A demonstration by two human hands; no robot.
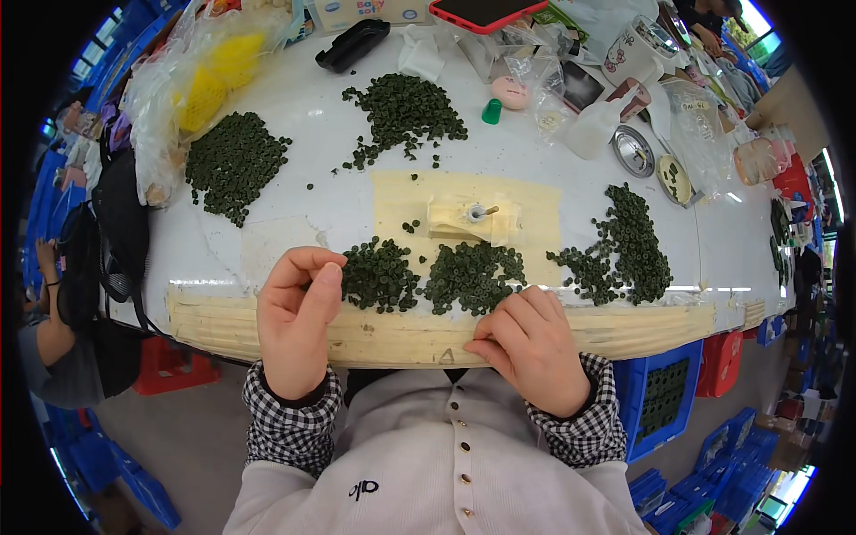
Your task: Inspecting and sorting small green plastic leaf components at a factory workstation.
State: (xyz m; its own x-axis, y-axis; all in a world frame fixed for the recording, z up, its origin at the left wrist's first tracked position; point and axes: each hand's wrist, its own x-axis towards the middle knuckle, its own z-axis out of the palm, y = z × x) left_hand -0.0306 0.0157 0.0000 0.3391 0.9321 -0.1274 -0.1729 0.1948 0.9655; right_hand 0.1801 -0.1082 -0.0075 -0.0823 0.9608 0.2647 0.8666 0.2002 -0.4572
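Note:
My left hand (pixel 299 316) is raised at the table's front edge, thumb and index finger pinched beside a pile of small dark green ring-shaped parts (pixel 379 272). Whatever lies between those fingertips is too small to make out. Over the taped edge, my right hand (pixel 533 349) is curled with thumb and fingertips together, just below a second pile of green rings (pixel 473 275). Its grip is hidden too. Beyond both hands, a tape-wrapped block (pixel 450 217) with a short metal pin (pixel 487 212) stands on a yellowish taped patch (pixel 397 192).
More green parts lie in heaps at the left (pixel 236 165), far middle (pixel 406 111) and right (pixel 635 245). A red-edged phone (pixel 486 11), a green cap (pixel 491 111), round tins (pixel 633 150) and plastic bags (pixel 165 89) crowd the far side. A blue crate (pixel 660 401) is below, right.

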